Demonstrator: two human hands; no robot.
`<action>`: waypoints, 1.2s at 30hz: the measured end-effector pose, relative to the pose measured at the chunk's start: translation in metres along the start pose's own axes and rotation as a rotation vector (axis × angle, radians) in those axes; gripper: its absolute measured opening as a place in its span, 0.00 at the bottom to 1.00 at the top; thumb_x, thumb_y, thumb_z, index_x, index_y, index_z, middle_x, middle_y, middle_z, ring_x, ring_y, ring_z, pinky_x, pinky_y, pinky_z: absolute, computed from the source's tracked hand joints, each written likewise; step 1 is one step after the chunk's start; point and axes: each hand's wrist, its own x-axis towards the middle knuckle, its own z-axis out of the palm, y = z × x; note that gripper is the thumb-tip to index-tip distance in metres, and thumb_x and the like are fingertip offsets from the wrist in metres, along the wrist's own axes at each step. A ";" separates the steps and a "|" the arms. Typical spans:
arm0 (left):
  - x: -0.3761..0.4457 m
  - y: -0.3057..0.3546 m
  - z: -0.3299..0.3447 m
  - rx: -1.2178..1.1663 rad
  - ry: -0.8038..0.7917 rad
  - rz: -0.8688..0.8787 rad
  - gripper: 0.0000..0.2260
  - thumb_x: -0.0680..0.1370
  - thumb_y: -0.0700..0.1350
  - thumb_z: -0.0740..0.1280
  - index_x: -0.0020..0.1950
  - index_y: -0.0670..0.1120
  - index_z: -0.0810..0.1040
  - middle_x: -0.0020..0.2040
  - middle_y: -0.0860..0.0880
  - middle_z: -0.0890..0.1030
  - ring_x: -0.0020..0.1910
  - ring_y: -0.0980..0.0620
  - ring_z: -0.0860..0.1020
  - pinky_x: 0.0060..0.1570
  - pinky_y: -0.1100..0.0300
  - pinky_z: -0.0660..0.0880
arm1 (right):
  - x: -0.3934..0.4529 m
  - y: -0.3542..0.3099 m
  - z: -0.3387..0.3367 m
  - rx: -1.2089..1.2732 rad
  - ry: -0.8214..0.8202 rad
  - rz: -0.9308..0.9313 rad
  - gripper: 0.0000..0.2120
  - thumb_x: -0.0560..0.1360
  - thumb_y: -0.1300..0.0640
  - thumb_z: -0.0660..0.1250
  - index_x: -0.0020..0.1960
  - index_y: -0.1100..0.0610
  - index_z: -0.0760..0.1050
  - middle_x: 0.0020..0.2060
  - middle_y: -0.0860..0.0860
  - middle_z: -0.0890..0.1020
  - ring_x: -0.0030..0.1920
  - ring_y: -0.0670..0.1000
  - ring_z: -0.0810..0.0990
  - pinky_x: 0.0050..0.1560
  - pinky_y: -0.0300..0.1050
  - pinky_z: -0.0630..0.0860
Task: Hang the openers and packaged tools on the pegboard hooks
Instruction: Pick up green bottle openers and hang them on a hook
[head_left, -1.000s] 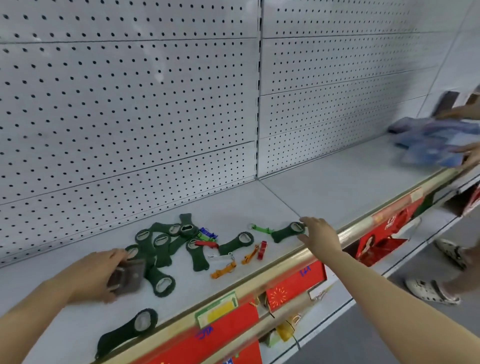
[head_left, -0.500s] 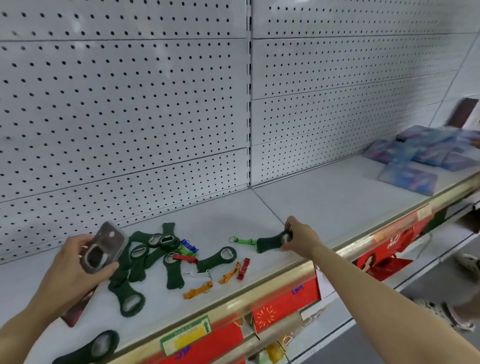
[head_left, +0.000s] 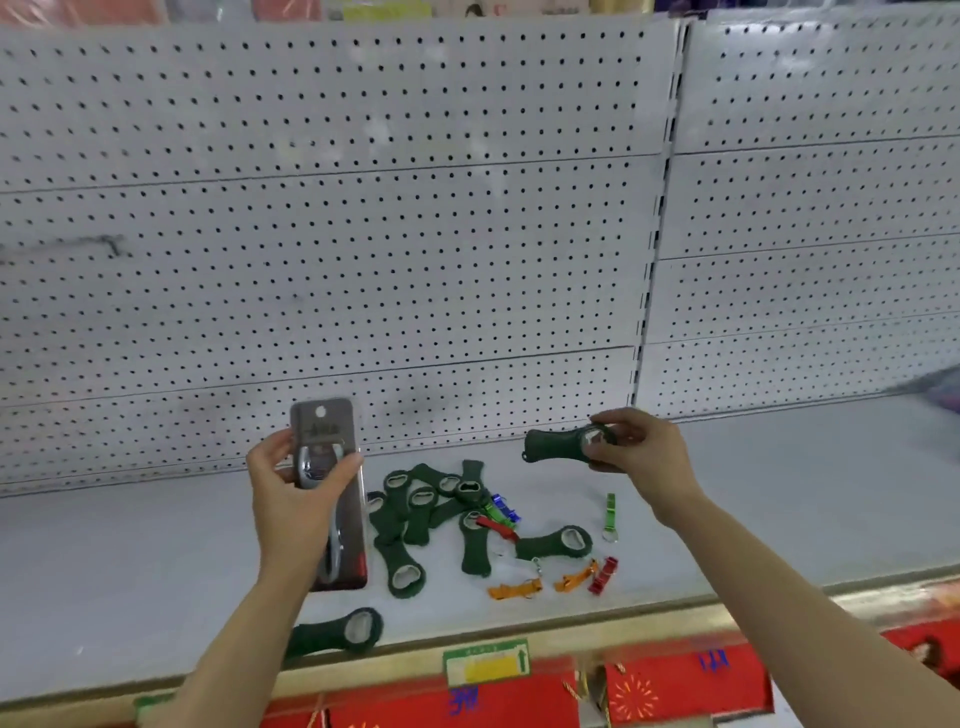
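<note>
Head view. Blurred throughout; printing on the packaged tool (head_left: 332, 483) unreadable, lower part of the pack hidden behind the left hand (head_left: 296, 493) and wrist. Held upright above the shelf (head_left: 156, 561), thumb and fingers pinching the pack's two edges, hang hole at top clear of the pegboard (head_left: 415, 234). Right hand (head_left: 636, 447) pinching the metal ring end of one dark green opener (head_left: 561, 444), lifted off the shelf, handle pointing left, ring partly covered by fingertips. Overlapping pile of green openers (head_left: 421, 514) on the shelf between the arms, about seven, exact count unclear where handles cross. One more green opener (head_left: 553, 545) lying apart to the right, another (head_left: 337, 631) at the front edge, half hidden by the left forearm. Small keychain openers (head_left: 571, 579) scattered nearby: two orange, two red, two green, one blue, roughly. Smeared purple shape cut off at far right.
</note>
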 end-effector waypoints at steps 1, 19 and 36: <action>-0.001 0.003 -0.008 -0.007 0.002 0.005 0.31 0.70 0.47 0.79 0.66 0.54 0.65 0.60 0.51 0.76 0.52 0.50 0.79 0.46 0.57 0.75 | -0.004 -0.011 0.014 0.001 -0.038 -0.012 0.16 0.66 0.67 0.76 0.52 0.58 0.82 0.46 0.58 0.84 0.44 0.58 0.85 0.46 0.51 0.84; 0.026 0.041 -0.282 0.019 0.220 0.212 0.33 0.67 0.45 0.82 0.64 0.58 0.67 0.59 0.57 0.75 0.54 0.58 0.79 0.49 0.64 0.77 | -0.154 -0.169 0.304 0.226 -0.433 -0.171 0.12 0.69 0.72 0.72 0.51 0.62 0.82 0.43 0.61 0.85 0.41 0.55 0.83 0.37 0.41 0.82; 0.109 0.036 -0.405 0.089 0.531 0.315 0.35 0.64 0.50 0.82 0.64 0.58 0.68 0.60 0.56 0.75 0.58 0.54 0.77 0.57 0.51 0.80 | -0.201 -0.253 0.473 0.352 -0.683 -0.287 0.09 0.68 0.69 0.73 0.47 0.60 0.82 0.38 0.58 0.86 0.42 0.53 0.85 0.42 0.47 0.83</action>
